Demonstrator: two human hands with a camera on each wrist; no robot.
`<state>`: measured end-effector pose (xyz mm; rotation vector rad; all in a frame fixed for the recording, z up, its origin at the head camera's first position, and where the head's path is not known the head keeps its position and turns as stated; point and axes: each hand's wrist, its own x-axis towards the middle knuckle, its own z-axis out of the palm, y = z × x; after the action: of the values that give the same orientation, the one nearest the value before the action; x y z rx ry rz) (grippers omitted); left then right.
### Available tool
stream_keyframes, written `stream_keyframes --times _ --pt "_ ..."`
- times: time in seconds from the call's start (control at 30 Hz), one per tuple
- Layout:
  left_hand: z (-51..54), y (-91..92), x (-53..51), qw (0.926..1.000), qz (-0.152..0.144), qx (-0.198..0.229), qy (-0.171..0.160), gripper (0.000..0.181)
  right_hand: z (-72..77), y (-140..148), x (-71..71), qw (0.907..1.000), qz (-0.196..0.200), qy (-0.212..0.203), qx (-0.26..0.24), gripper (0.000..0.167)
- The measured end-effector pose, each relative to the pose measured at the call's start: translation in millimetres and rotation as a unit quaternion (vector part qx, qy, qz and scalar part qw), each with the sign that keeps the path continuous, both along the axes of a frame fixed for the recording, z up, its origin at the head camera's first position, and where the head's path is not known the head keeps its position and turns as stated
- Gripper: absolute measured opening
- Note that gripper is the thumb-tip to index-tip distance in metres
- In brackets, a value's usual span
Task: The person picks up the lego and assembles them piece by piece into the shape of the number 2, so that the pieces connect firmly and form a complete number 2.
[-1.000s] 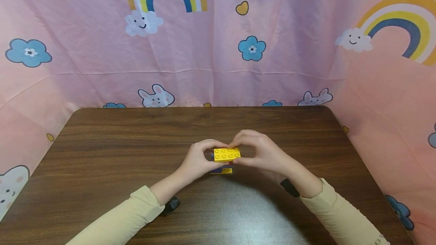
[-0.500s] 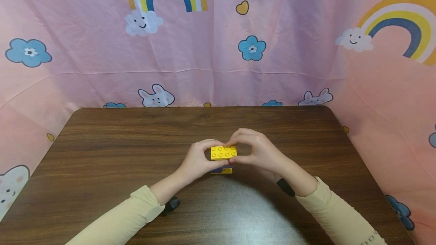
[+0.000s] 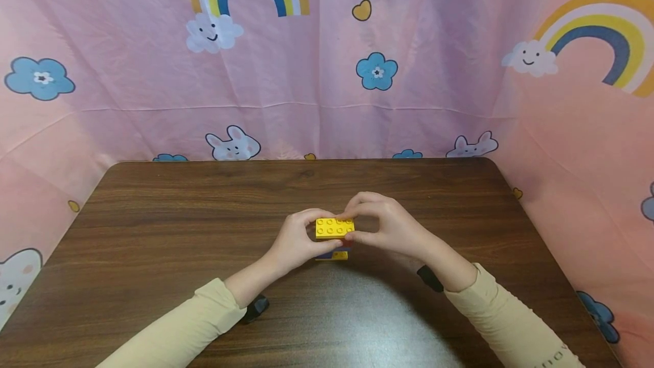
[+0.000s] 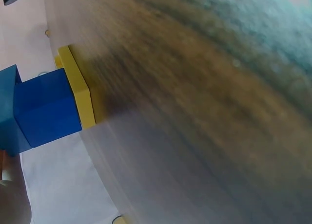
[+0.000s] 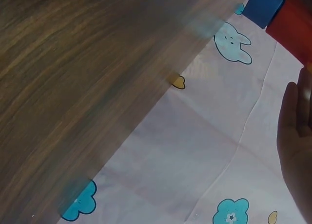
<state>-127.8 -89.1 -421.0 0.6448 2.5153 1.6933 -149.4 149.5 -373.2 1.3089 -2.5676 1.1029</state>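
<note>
In the head view, a yellow toy building brick (image 3: 334,228) with round studs sits at the top of a stack of bricks. My right hand (image 3: 385,226) pinches its right end between thumb and fingers. From the other side, my left hand (image 3: 301,242) grips the stack just below, thumb in front and fingers behind. Lower down, a yellow base brick (image 3: 339,255) stands on the table. Blue bricks (image 4: 46,107) rise from that base in the left wrist view. A red brick (image 5: 292,29) shows above blue in the right wrist view. The hands hide much of the stack's middle.
The brown wooden table (image 3: 204,203) carries the stack near its middle. A pink curtain (image 3: 286,72) printed with rainbows, clouds and rabbits hangs behind and along the sides. Dark devices (image 3: 255,308) are strapped beneath the wrists.
My right hand has shifted slightly left with the yellow brick, which now lines up more closely over the stack. The left hand stays in place.
</note>
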Motion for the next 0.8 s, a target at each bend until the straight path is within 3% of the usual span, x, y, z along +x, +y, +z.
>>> stream_keyframes --times 0.5,0.8 --pt "-0.4 0.8 0.4 0.9997 -0.007 0.019 -0.013 0.043 3.6 -2.4 -0.9 0.9997 -0.005 -0.006 0.022 0.031" --pt "-1.2 0.5 1.0 0.9996 -0.001 0.024 -0.012 0.042 7.9 -5.9 1.3 0.9983 0.001 0.041 0.041 0.029"
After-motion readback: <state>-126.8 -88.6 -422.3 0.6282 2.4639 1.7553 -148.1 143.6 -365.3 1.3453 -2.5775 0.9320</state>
